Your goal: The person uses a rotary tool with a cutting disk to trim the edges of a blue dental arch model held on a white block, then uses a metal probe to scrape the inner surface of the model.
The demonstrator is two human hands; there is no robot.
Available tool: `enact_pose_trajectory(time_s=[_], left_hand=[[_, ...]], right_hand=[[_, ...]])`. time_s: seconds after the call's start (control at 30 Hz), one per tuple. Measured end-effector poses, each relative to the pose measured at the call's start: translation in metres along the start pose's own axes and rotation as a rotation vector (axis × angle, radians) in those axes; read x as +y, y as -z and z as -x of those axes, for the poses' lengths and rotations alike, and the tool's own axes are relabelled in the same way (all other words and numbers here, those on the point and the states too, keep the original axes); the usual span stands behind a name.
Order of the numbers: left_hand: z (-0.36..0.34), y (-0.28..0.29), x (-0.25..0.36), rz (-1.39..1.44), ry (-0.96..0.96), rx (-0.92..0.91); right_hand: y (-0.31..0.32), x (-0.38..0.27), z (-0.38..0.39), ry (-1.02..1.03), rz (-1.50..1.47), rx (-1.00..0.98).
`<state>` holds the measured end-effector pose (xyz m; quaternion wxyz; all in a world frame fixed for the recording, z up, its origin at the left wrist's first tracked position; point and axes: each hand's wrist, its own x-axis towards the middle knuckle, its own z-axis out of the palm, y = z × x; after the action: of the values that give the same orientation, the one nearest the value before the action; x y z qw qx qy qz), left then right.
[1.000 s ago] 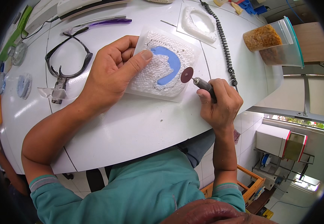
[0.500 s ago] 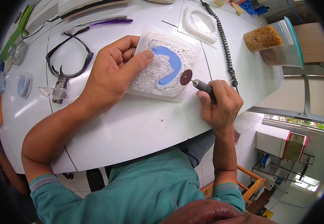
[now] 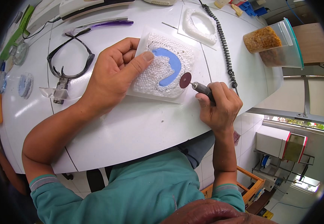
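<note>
My left hand (image 3: 119, 72) grips a square, see-through plastic sheet (image 3: 171, 98) by its left side, thumb on top and fingers beneath. Under the plastic shows a bed of white beads (image 3: 145, 78) around a blue, horseshoe-shaped dental model (image 3: 175, 64). A broken dark line is drawn around the blue arch. In my right hand (image 3: 223, 106) is a grey rotary handpiece (image 3: 203, 89), held like a pen. Its thin maroon cutting disc (image 3: 185, 80) overlaps the right edge of the sheet; whether it touches the plastic I cannot tell.
Black-framed eyewear (image 3: 89, 61) with a clear flip piece lies left of my hand, below a purple-handled brush (image 3: 111, 23). A cut-out bead-textured square (image 3: 190, 31) lies beyond the sheet, beside a coiled black cord (image 3: 221, 35). A tub of amber granules (image 3: 262, 39) stands far right.
The cutting disc and my right hand have shifted very slightly toward me. The sheet has tilted a little in my left hand, which keeps its grip.
</note>
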<state>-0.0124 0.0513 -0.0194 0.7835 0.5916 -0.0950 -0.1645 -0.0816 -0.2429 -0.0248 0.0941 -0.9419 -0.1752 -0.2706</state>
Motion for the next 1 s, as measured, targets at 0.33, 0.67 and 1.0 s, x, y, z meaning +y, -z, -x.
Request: enact_pose_trajectory(time_s=[0.33,0.67,1.0], left_hand=[[-0.0003,0.0016,0.0000,0.014,0.011,0.001],[-0.0013,0.0042,-0.0006,0.022,0.028,-0.018],[-0.0005,-0.0005,0.0020,0.050,0.022,0.023]], right_hand=[[0.0000,0.0008,0.0012,0.011,-0.001,0.000],[-0.0006,-0.0001,0.0006,-0.001,-0.002,0.010],[-0.0007,-0.0001,0.0010,-0.014,0.014,0.005]])
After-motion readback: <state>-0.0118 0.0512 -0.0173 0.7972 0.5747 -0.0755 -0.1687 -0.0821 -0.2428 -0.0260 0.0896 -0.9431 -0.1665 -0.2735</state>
